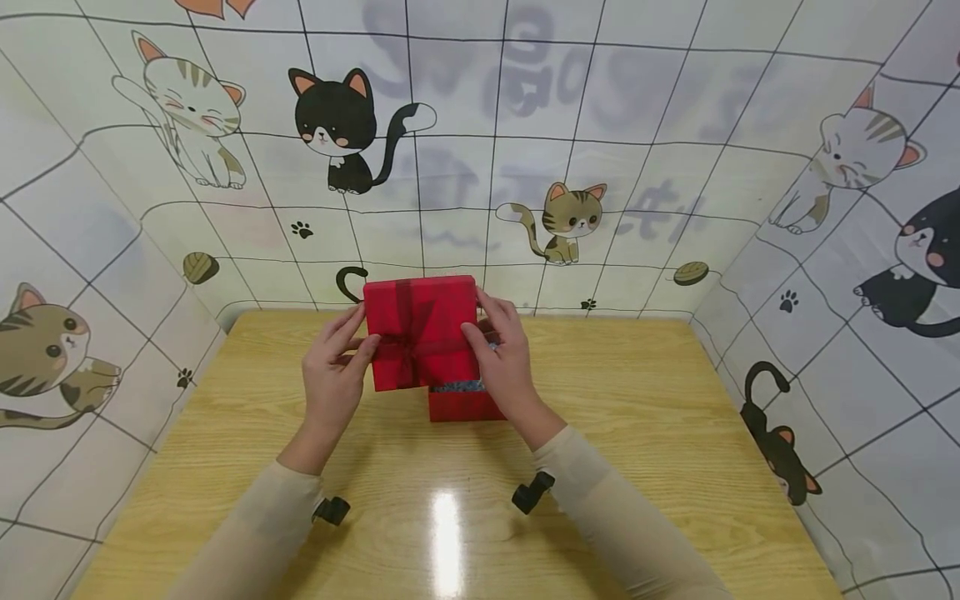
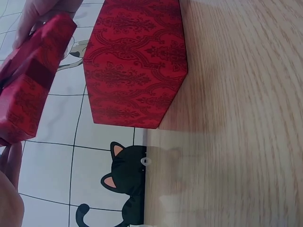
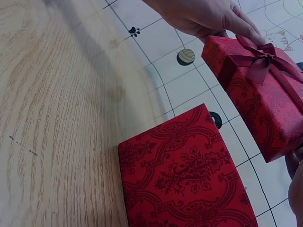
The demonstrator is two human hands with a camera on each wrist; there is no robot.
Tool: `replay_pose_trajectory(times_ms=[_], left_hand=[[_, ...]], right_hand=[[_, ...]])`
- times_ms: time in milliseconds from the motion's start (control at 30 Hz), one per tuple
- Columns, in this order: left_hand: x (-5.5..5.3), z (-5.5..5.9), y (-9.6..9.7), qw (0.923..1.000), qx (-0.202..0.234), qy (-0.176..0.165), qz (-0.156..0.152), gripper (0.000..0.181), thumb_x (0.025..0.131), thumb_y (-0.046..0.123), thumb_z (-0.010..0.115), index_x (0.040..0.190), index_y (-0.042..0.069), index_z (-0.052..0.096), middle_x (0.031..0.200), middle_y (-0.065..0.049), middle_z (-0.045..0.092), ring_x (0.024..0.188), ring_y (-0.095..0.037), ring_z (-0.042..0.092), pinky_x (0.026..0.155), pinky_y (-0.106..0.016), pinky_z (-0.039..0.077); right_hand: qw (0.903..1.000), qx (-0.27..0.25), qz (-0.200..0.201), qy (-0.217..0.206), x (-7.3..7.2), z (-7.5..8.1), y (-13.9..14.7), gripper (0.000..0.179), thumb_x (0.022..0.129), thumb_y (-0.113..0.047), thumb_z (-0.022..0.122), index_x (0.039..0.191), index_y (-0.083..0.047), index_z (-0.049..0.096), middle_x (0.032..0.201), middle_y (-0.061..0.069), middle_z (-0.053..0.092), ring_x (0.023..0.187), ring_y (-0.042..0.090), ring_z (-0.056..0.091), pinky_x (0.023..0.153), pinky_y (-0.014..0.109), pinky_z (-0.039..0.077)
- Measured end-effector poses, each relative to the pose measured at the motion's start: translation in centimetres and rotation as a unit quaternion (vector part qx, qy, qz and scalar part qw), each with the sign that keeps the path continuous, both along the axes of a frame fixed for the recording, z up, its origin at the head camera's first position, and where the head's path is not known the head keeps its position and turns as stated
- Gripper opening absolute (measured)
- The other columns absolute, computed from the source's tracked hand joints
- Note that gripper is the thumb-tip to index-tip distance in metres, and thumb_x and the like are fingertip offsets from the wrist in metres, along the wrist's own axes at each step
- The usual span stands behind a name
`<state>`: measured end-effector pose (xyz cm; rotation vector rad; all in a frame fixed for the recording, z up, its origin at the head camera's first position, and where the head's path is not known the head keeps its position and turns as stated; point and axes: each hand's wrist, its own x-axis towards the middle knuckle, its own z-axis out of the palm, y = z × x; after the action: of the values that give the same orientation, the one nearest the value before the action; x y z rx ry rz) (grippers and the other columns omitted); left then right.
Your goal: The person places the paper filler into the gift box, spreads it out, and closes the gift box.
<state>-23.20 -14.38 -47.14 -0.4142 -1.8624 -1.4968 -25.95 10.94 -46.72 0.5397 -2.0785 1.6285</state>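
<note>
A red gift box lid [image 1: 442, 317] with a dark red ribbon and bow is held up in the air by both hands. My left hand [image 1: 332, 379] grips its left edge, thumb on the top face. At the opposite edge my right hand [image 1: 508, 358] pinches it the same way. Below and behind the lid, the open box base [image 1: 467, 407] stands on the table, with blue-grey filling [image 1: 461, 386] showing at its top. The lid hides most of that filling. In the right wrist view the bow [image 3: 266, 60] and the base's patterned wall [image 3: 184, 175] show clearly.
The wooden table [image 1: 637, 433] reaches out on both sides of the box. A white cloth wall [image 1: 465, 208] printed with a grid and cartoon cats rises behind and beside it. Each sleeve carries a small black wrist camera [image 1: 534, 492].
</note>
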Motion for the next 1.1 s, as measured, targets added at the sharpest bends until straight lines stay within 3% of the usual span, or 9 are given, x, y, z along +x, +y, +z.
replay_pose_trajectory(times_ms=[167,333,500,633,767,900,1100], left_hand=[[1.1,1.5,0.8,1.0,0.003,0.009,-0.004,0.053,0.092,-0.019,0.078,0.143,-0.006,0.069,0.146,-0.025,0.068,0.093,0.008,0.073,0.076,-0.011,0.058],[1.4,1.8,0.8,0.9997,-0.013,0.015,-0.015,0.057,0.091,-0.021,0.077,0.145,-0.006,0.067,0.146,-0.025,0.068,0.093,0.007,0.073,0.075,-0.01,0.057],[1.6,2.0,0.4,0.9972,-0.043,-0.004,-0.061,0.065,0.09,-0.018,0.08,0.151,-0.008,0.062,0.151,-0.027,0.064,0.094,0.003,0.073,0.077,-0.013,0.059],[0.7,0.5,-0.6,0.992,-0.076,-0.033,-0.095,0.081,0.087,-0.014,0.085,0.161,-0.001,0.055,0.159,-0.019,0.06,0.1,-0.008,0.074,0.081,-0.019,0.061],[-0.4,-1.2,-1.5,0.9861,-0.108,-0.048,-0.117,0.098,0.083,-0.004,0.091,0.169,0.01,0.047,0.16,-0.012,0.06,0.103,-0.018,0.073,0.082,-0.023,0.06],[-0.7,-1.2,-1.8,0.9781,-0.158,-0.049,-0.127,0.111,0.078,0.01,0.096,0.173,0.012,0.039,0.152,-0.01,0.064,0.104,-0.02,0.068,0.084,-0.029,0.056],[-1.5,-1.2,-2.0,0.9621,-0.233,-0.055,-0.131,0.128,0.073,0.02,0.103,0.177,0.016,0.029,0.135,-0.005,0.065,0.106,-0.019,0.061,0.083,-0.039,0.053]], right_hand=[[0.9999,0.014,-0.001,-0.002,0.2,0.0,0.5,0.058,0.11,-0.017,0.072,0.165,-0.021,0.056,0.155,0.001,0.058,0.105,0.022,0.07,0.093,0.034,0.061],[0.9998,0.019,0.003,0.0,0.3,-0.1,0.8,0.058,0.11,-0.017,0.071,0.166,-0.02,0.055,0.162,-0.001,0.056,0.107,0.024,0.071,0.093,0.037,0.062],[0.9998,0.019,0.001,-0.009,0.2,-0.2,1.2,0.059,0.11,-0.017,0.072,0.166,-0.023,0.054,0.161,-0.001,0.058,0.108,0.023,0.072,0.089,0.031,0.061],[0.9991,0.013,0.008,-0.038,0.3,0.1,1.8,0.06,0.109,-0.017,0.074,0.165,-0.026,0.056,0.138,0.007,0.073,0.101,0.026,0.074,0.082,0.025,0.06],[0.9959,0.029,0.038,-0.077,0.4,0.5,2.5,0.065,0.108,-0.025,0.076,0.167,-0.034,0.052,0.115,0.008,0.078,0.094,0.026,0.072,0.075,0.029,0.062],[0.9879,0.065,0.073,-0.121,0.6,0.7,3.2,0.085,0.101,-0.031,0.085,0.173,-0.04,0.039,0.121,0.006,0.073,0.102,0.029,0.067,0.077,0.036,0.062],[0.9728,0.097,0.123,-0.171,0.7,0.5,3.9,0.124,0.081,-0.032,0.103,0.175,-0.048,0.023,0.141,0.0,0.06,0.123,0.028,0.058,0.087,0.045,0.065]])
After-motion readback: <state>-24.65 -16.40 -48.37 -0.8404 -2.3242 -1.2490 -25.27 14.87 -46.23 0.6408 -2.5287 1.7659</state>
